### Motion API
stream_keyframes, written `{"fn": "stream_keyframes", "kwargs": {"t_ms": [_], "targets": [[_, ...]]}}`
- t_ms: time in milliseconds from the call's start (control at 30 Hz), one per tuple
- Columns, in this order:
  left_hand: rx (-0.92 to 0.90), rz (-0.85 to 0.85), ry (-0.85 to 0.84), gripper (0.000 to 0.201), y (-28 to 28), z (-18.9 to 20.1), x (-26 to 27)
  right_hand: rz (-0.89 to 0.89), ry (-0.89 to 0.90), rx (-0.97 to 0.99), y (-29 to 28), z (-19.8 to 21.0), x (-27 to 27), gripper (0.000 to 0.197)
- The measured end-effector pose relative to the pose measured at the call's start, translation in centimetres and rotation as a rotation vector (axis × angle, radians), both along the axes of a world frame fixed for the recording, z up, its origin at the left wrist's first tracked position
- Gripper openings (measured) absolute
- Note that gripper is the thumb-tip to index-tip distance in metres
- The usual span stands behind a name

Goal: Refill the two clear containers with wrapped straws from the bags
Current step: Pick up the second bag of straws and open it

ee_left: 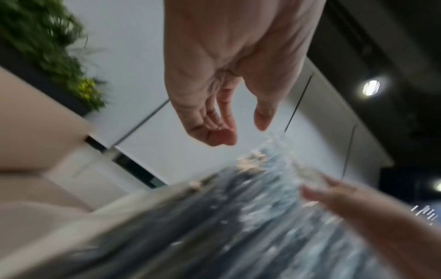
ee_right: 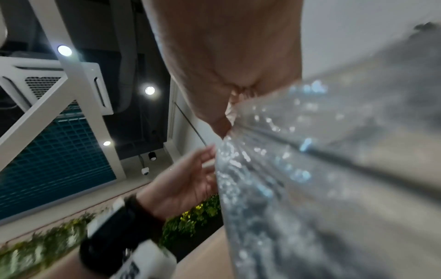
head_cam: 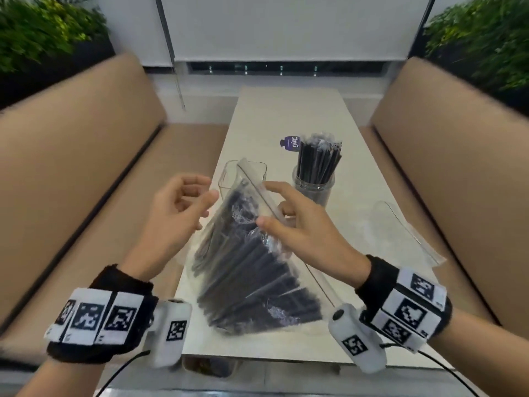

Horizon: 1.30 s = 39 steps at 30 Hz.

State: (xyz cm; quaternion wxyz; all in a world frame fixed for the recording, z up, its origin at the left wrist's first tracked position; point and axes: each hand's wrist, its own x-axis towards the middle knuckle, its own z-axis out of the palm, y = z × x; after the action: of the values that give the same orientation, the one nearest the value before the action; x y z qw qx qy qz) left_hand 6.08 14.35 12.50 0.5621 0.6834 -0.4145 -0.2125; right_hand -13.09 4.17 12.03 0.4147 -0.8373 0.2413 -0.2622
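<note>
My right hand (head_cam: 297, 224) pinches the bag of black straws (head_cam: 252, 270) by its top edge, and my left hand (head_cam: 180, 204) hovers loose just left of it. Behind the bag, the square container (head_cam: 229, 174) sits empty; the round jar (head_cam: 315, 187) is full of straws.
</note>
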Motion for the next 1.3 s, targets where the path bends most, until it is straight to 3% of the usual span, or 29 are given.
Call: {"fn": "stream_keyframes", "kwargs": {"t_ms": [67, 133, 233, 333, 433, 500, 600, 733, 833, 1067, 1300], "targets": [[-0.042, -0.097, 0.111, 0.022, -0.1, 2.3, -0.8, 0.01, -0.022, -0.044, 1.5, 0.1, 1.2, 0.044], [-0.006, -0.163, 0.035, 0.029, -0.4, 3.2, -1.5, 0.016, -0.039, -0.102, 2.8, -0.1, 2.3, 0.043], [-0.04, -0.111, -0.078, 0.006, -0.5, 3.2, -1.2, 0.053, -0.038, -0.1, 4.2, -0.4, 3.0, 0.046], [-0.032, -0.113, -0.089, 0.013, 0.2, 3.0, 0.2, 0.109, -0.015, -0.039, 4.9, -0.3, 2.9, 0.049], [-0.045, -0.131, 0.009, 0.032, 0.7, 3.6, 0.7, 0.112, -0.033, 0.014, 4.8, 0.6, 2.9, 0.032], [-0.069, -0.143, 0.069, 0.033, 0.7, 4.0, 0.4, 0.077, -0.075, 0.09, 4.5, 1.6, 3.5, 0.018], [-0.063, -0.181, 0.194, 0.021, 0.3, 3.9, -0.4, 0.021, -0.131, 0.24, 3.6, 2.7, 4.8, 0.022], [-0.072, -0.273, 0.501, 0.033, 0.3, 4.1, -0.1, 0.029, -0.121, 0.342, 2.3, 3.5, 5.1, 0.031], [-0.045, -0.288, 0.646, 0.025, 0.2, 4.2, 0.0, 0.106, -0.078, 0.39, 1.6, 4.3, 4.7, 0.025], [0.018, -0.286, 0.814, 0.013, -1.0, 3.6, -0.6, 0.174, -0.077, 0.523, 0.8, 5.2, 4.5, 0.024], [0.034, -0.244, 0.745, 0.01, -1.0, 3.6, -1.1, 0.127, -0.007, 0.498, 0.2, 5.1, 3.8, 0.02]]}}
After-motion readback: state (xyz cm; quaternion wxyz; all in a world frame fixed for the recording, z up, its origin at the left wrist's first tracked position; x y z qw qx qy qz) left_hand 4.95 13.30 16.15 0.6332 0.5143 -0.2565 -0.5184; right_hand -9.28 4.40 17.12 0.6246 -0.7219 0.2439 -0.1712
